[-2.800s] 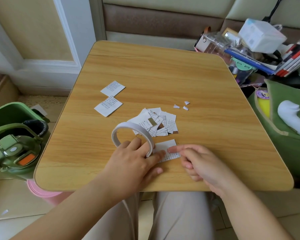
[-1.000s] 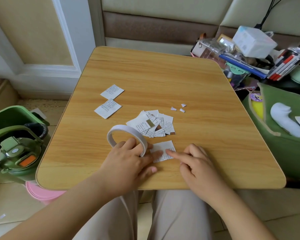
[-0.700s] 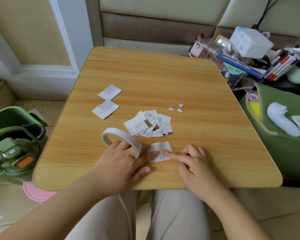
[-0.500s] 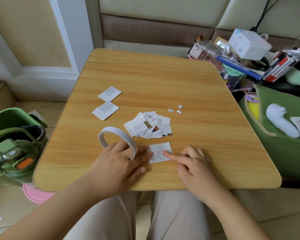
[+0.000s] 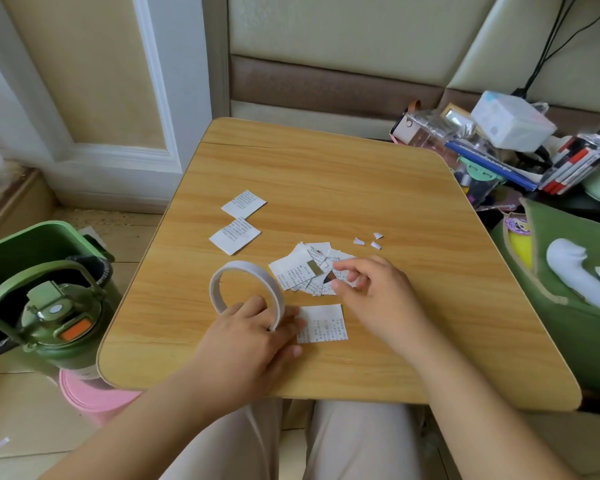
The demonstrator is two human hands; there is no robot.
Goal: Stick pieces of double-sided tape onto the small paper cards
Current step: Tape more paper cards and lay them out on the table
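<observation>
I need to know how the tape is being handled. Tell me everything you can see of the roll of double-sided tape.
The roll of double-sided tape is a wide, thin white ring with a large open centre, nearly used up by its look. It stands on edge, tilted, on the wooden table, left of the card pile. The left hand grips its near side, fingers hooked through the ring. Whether a strip is pulled free cannot be seen.

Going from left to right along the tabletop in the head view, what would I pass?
Tape roll → single card → three small scraps.
</observation>
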